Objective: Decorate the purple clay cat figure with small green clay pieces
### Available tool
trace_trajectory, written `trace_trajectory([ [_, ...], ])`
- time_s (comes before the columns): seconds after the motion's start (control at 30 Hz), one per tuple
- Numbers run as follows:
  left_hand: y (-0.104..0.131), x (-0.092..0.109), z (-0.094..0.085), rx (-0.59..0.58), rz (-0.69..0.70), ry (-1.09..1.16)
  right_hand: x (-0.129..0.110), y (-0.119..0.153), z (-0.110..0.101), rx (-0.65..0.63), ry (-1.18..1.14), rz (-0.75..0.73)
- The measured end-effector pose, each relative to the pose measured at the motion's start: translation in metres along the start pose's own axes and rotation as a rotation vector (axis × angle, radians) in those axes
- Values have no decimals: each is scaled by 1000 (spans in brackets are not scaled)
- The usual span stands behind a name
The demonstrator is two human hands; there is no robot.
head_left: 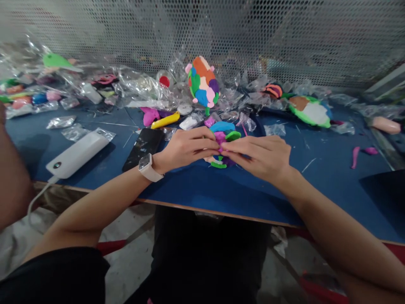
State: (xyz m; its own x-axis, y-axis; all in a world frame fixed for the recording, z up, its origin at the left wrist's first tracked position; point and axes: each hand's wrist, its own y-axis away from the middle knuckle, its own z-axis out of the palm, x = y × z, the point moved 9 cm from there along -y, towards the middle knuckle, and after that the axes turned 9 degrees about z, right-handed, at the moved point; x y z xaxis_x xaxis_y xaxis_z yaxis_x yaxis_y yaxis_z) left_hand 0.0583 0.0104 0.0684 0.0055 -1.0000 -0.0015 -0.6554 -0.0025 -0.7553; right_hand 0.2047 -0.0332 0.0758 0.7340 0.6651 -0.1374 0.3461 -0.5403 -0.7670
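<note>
Right of the phone (142, 150), left hand (192, 145) and right hand (265, 154) pinch pink clay (220, 137) (apparently shaping it); next likely requires light pressure.

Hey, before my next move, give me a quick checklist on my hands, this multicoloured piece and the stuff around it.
1. Left hand at the multicoloured piece: ok, by its pink part.
2. Right hand there too: ok, at the same part.
3. Whole piece in view: not ok, your hands cover some of it.
4. Black phone clear of the watch: cannot tell, they overlap in this view.
5. Yellow piece in sight: ok, lying beyond the phone.
6. White cable all on the blue table: not ok, it droops past the front edge.
</note>
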Motion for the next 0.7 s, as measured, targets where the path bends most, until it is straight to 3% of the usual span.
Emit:
trace_trajectory([
  [0.13,1,0,2,-50,-10,-40,6,-3,-4,3,6,71],
  [0.27,3,0,5,-44,4,-22,-7,0,-9,29,5,-37],
  [0.47,3,7,5,-92,84,-56,-25,19,-2,-175,-56,-122],
  [0.7,3,14,-1,-91,86,-115,-15,41,2,-172,-18,-96],
])
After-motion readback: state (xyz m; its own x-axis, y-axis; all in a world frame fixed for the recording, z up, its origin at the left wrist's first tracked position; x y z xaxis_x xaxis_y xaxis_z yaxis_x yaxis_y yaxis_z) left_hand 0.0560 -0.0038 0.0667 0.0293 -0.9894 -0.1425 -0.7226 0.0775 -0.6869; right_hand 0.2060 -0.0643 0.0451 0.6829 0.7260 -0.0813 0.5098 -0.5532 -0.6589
